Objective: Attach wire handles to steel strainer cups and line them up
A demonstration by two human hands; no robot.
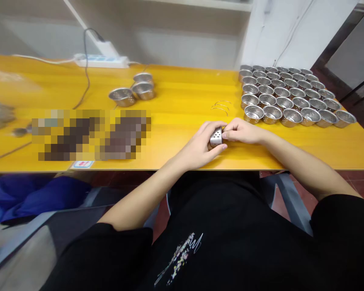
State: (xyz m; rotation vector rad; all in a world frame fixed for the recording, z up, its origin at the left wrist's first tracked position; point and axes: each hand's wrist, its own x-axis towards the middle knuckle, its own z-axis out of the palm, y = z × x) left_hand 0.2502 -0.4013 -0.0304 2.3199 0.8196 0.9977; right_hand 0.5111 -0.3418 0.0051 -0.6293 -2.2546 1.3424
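A small perforated metal strainer cup (216,137) lies tilted on its side in my left hand (200,146), whose fingers and thumb curl around it. Its mouth faces right. There my right hand (242,131) is closed, fingertips pinched together against the cup's rim; whatever lies between them is hidden. Just behind the hands, several thin curved wires (221,108) rest on the yellow table (182,117).
Rows of similar strainer cups (283,95) stand upright at the right. A few more cups (123,97) stand at the back left, near a white power strip (101,61) with a dark cable (87,81). Pixelated patches cover part of the left side. Blue cloth (48,194) shows below the table edge.
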